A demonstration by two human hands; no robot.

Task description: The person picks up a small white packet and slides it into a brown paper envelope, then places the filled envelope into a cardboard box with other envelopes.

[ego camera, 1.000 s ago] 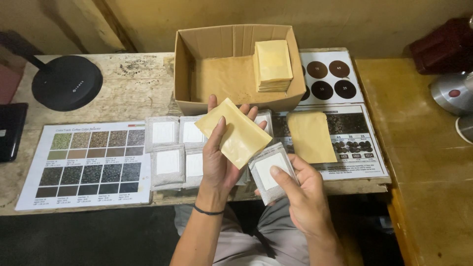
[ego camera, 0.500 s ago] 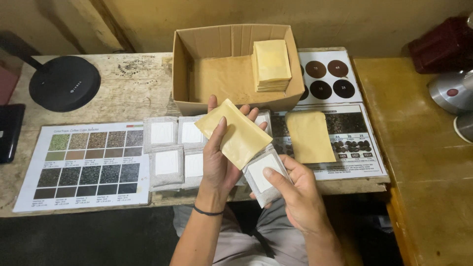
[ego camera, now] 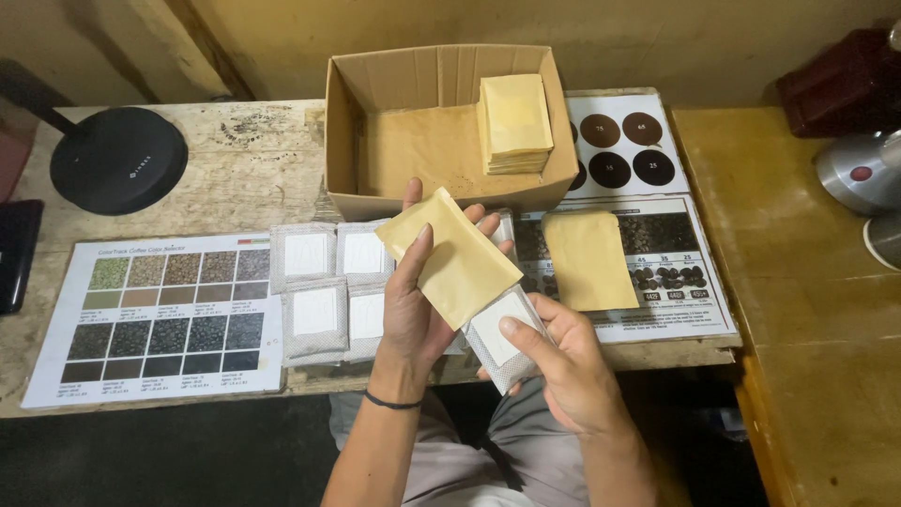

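The right hand (ego camera: pixel 563 361) is now sliding the white filter pouch (ego camera: pixel 497 338) into the tan paper envelope (ego camera: pixel 455 253), fingers pinching it; left hand (ego camera: pixel 418 300) fingers gripping the envelope.

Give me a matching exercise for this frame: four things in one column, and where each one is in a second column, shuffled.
Things:
1. yellow envelope
2. white pouch
3. stack of envelopes
4. colour chart

Places:
A. inside the cardboard box
B. flat on the table, at the left
C. in the left hand
D. in the right hand

Pairs: 1-C, 2-D, 3-A, 4-B
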